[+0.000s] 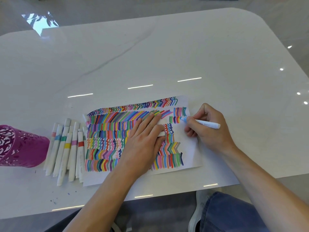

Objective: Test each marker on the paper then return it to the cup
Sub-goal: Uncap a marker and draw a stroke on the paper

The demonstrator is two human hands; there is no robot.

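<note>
A sheet of paper (189,139) lies on the white table, covered in rows of coloured strokes. My right hand (209,128) grips a white marker with a light blue tip (205,123); the tip touches the paper near its upper right, beside a short row of strokes. Flat on the middle of the sheet rests my left hand (143,138), with a white marker cap (161,133) pinned under its fingers. A purple patterned cup (21,146) lies on its side at the far left. Several white markers (66,153) with coloured bands lie in a row between cup and paper.
The glossy white table (150,56) stretches far beyond the paper, its rounded corner at the upper right. Its near edge runs just below the sheet. My knees in blue jeans (234,213) and a white shoe show under that edge.
</note>
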